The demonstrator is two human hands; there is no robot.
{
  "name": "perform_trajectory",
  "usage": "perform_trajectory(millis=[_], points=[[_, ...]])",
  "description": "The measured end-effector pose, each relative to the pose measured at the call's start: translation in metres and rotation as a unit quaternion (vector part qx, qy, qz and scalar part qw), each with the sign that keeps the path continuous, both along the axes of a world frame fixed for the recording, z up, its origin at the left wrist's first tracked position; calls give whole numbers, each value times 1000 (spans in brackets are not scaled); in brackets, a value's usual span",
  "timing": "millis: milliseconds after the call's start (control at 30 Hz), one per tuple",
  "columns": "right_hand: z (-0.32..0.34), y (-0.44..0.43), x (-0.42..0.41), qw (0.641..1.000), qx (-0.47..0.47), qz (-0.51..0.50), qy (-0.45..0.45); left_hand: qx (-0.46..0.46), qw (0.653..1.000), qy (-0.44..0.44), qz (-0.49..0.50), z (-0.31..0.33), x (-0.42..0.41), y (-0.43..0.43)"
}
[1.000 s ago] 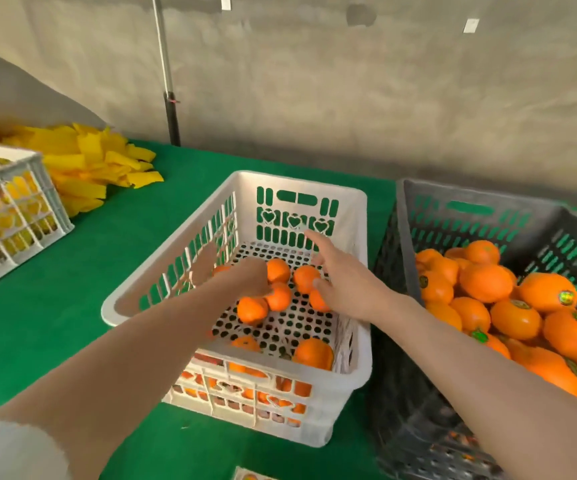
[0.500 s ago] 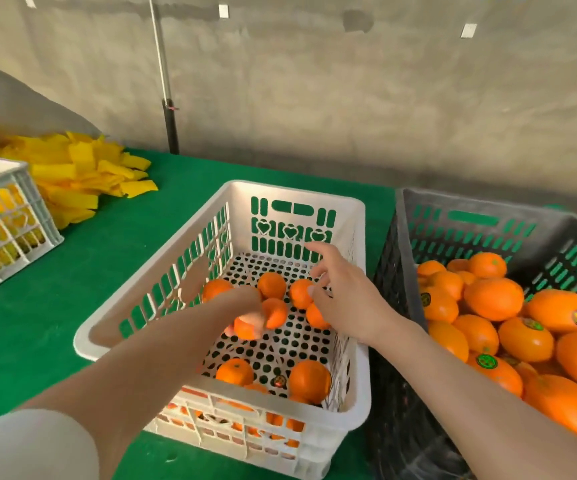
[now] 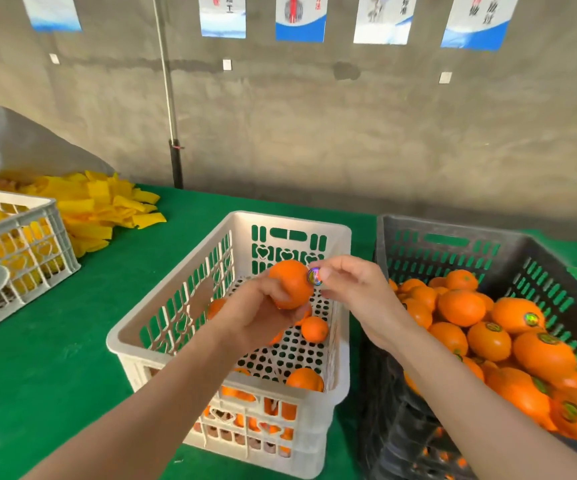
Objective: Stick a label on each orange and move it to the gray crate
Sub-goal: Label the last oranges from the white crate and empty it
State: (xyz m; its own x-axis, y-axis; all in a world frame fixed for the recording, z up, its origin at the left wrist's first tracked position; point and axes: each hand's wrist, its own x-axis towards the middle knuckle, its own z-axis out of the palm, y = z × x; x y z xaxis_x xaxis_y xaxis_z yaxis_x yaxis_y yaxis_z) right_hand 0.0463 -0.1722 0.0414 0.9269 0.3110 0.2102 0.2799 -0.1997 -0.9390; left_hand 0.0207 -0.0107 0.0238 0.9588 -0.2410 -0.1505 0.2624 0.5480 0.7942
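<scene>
Above the white crate (image 3: 290, 220), our left hand (image 3: 259, 317) grips an orange (image 3: 290, 284); our right hand (image 3: 356, 289) pinches a label (image 3: 314, 275) against it.

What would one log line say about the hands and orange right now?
left hand: grips orange over white crate | right hand: pinches label against it | gray crate: holds labelled oranges

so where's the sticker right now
In the head view, near the middle, the sticker is pinched in the right hand's fingertips, at the right edge of the orange that the left hand holds above the white crate.
</scene>
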Motion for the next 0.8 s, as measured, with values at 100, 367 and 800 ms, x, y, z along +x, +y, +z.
perform_trajectory(millis=[100,367,800], points=[[6,-11,-18,999,-24,15,-29,-36,999,1,-3,4,-13,-13],[18,-39,-54,973,-150,-20,-172,-12,1000,-2,23,15,-36,-48],[13,-60,-93,932,-165,-102,-307,-4,999,-35,-2,19,-63,-78]])
